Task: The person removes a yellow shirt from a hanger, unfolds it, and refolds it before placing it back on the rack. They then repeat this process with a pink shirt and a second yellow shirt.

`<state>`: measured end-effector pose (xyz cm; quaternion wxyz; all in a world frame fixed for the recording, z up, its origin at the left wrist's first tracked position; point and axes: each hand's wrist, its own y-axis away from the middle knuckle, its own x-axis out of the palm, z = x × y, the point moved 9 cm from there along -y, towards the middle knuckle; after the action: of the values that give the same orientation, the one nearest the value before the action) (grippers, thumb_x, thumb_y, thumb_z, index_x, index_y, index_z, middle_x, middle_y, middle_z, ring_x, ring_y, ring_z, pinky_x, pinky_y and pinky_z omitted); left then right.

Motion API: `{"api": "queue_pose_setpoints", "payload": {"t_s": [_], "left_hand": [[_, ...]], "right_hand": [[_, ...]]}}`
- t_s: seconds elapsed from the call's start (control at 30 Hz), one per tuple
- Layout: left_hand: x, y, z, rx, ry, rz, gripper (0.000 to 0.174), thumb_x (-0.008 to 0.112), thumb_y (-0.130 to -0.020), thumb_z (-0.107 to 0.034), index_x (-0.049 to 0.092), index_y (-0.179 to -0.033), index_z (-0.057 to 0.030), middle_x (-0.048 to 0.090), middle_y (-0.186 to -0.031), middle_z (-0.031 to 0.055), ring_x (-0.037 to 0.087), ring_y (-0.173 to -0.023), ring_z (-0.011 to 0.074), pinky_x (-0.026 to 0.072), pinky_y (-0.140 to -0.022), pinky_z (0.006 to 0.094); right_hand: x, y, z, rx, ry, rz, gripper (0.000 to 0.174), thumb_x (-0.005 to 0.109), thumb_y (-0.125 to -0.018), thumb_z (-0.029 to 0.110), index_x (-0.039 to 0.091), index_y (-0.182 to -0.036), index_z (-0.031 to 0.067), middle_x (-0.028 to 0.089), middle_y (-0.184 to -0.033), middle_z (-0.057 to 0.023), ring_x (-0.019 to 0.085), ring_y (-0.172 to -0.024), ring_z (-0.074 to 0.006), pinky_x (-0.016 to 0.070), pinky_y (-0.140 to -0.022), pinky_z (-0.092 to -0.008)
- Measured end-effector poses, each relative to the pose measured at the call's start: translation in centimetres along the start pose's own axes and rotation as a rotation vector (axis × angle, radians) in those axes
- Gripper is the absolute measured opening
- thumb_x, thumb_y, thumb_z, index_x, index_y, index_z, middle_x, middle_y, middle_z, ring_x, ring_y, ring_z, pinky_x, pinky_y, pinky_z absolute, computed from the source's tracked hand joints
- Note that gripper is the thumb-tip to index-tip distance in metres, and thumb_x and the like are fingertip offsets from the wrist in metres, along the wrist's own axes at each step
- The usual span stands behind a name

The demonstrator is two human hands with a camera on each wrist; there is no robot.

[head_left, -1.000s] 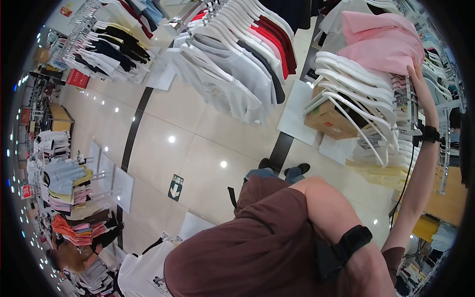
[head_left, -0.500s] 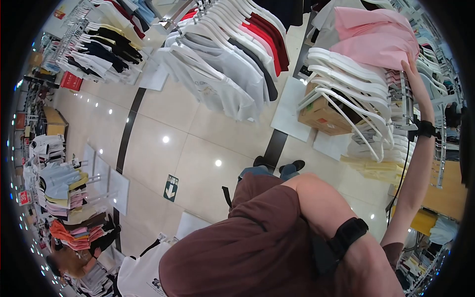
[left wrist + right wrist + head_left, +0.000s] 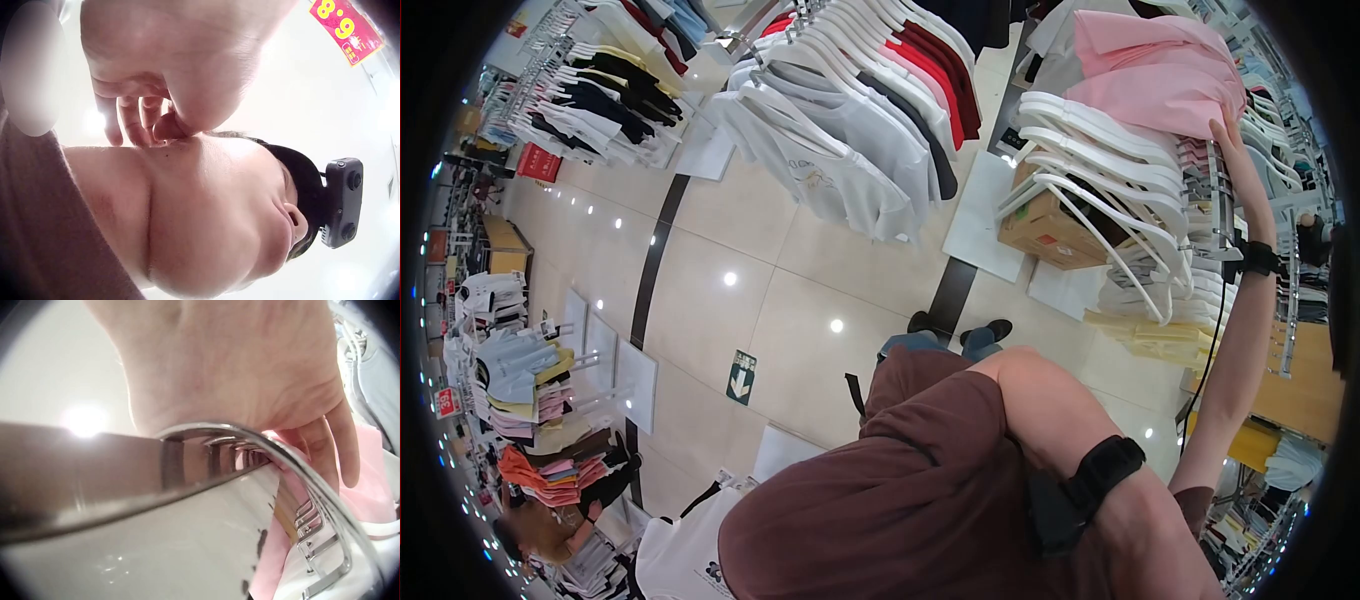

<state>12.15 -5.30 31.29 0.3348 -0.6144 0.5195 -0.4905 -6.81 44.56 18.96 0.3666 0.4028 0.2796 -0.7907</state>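
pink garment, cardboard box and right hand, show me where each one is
Pink garment [image 3: 1155, 80]: head view, on the middle of its draped cloth.
Cardboard box [image 3: 1048, 236]: head view, on its visible side.
Right hand [image 3: 247, 378]: right wrist view, near its middle.

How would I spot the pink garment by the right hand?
In the head view, find the metal rail at right. White hangers sit beside it; above them in frame, by the right hand, lies the pink garment. It's broad and pink, unlike the white garment to its left.
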Motion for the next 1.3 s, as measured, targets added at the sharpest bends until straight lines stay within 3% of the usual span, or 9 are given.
{"api": "queue_pose_setpoints", "payload": {"t_s": [1.13,1.2,1.3], "left_hand": [[-0.5,0.6,-0.5,0.014,0.010,0.009,0.016,0.070,-0.097,-0.009,0.069,-0.109,0.0015,0.073,-0.101,0.0107,0.070,-0.099,0.0206,0.0547,-0.089,0.0329],[-0.5,0.7,-0.5,0.013,0.010,0.011,0.016,0.070,-0.097,-0.009,0.069,-0.109,0.0015,0.073,-0.101,0.0106,0.070,-0.099,0.0205,0.0548,-0.089,0.0328],[-0.5,0.7,-0.5,0.020,0.014,0.016,0.016,0.070,-0.097,-0.009,0.069,-0.108,0.0015,0.073,-0.101,0.0105,0.070,-0.099,0.0204,0.0548,-0.089,0.0328]], "right_hand": [[0.6,1.4,2.2,0.048,-0.093,0.004,0.093,0.053,-0.109,0.061,0.021,-0.173,0.0018,0.023,-0.180,-0.0165,0.019,-0.167,-0.0241,0.0140,-0.133,-0.0343],[0.7,0.8,1.6,0.019,-0.106,0.011,0.084,0.050,-0.112,0.056,0.019,-0.175,0.0089,0.020,-0.181,-0.0138,0.021,-0.166,-0.0233,0.0182,-0.133,-0.0353],[0.6,0.4,0.4,0.054,-0.122,0.040,0.085,0.051,-0.112,0.056,0.019,-0.175,0.0077,0.021,-0.180,-0.0153,0.024,-0.165,-0.0237,0.0205,-0.132,-0.0351]]}}
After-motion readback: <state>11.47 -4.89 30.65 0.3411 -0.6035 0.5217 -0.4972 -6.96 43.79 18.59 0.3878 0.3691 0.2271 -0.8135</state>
